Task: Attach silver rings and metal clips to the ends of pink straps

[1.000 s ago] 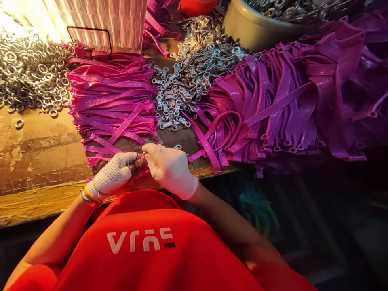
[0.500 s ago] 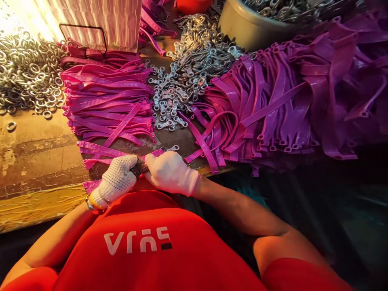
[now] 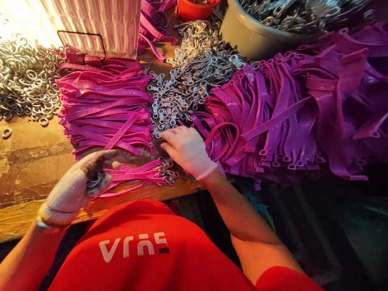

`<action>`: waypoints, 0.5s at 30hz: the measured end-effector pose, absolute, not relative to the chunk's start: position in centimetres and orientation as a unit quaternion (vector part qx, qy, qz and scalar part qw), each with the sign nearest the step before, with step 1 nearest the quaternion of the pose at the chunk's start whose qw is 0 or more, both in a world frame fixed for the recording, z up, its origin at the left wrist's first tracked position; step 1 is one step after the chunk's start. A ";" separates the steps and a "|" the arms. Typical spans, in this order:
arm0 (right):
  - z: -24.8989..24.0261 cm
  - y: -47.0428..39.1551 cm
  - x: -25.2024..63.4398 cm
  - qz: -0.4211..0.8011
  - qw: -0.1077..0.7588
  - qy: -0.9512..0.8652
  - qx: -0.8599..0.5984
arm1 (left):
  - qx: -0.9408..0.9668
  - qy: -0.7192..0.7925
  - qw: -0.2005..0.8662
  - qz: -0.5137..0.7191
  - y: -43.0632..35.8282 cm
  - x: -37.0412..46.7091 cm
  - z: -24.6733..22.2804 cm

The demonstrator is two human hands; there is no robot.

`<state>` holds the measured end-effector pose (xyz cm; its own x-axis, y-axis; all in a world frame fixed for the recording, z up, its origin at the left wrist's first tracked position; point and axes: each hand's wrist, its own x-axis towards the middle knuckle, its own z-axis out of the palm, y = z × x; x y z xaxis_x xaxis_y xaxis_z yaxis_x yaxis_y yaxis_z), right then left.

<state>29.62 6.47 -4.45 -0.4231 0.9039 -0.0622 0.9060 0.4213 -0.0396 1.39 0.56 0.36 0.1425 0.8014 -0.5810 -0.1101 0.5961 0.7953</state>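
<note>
My left hand (image 3: 79,184), in a dotted white glove with dark stains, is half curled around several metal rings (image 3: 95,182) near the table's front edge. Its thumb and fingertips stay apart. My right hand (image 3: 189,151), also in a white glove, is palm down over the front end of a pile of small metal links (image 3: 168,103). Its fingers are stretched out, with their undersides hidden. Between my hands lie several pink straps (image 3: 133,173) near the edge, with metal links (image 3: 170,173) at their right ends.
Stacked pink straps (image 3: 103,105) lie behind my left hand, and loose rings (image 3: 27,81) are heaped at the left. A large heap of purple straps (image 3: 273,117) spreads to the right. A full beige tub (image 3: 242,38), a red bowl (image 3: 197,11) and a ribbed translucent panel (image 3: 118,28) stand behind.
My hands were together on a strap at the edge and have parted. The left moved left and shows rings in its palm; the right moved up to the links. The strap left my grip.
</note>
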 end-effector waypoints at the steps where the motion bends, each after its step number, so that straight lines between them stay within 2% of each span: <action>1: -5.2 7.5 29.4 -0.013 0.021 0.840 0.542 | 0.244 0.526 0.745 0.331 0.8 2.3 0.0; 4: -7.2 9.4 28.5 0.018 0.054 0.844 0.533 | 0.141 0.422 0.842 0.307 1.8 4.2 -1.1; 8: -7.4 9.1 28.4 0.003 0.037 0.823 0.567 | 0.151 0.386 0.853 0.317 2.0 4.5 -1.5; 11: -5.9 6.9 28.4 -0.097 -0.102 0.800 0.583 | 0.202 0.386 0.843 0.315 1.6 4.3 -1.7; 13: -4.8 5.1 27.5 -0.221 -0.223 0.789 0.529 | 0.231 0.378 0.842 0.307 1.2 4.5 -2.0; 15: -3.9 3.5 26.0 -0.345 -0.297 0.764 0.458 | 0.254 0.377 0.837 0.304 0.8 4.9 -2.5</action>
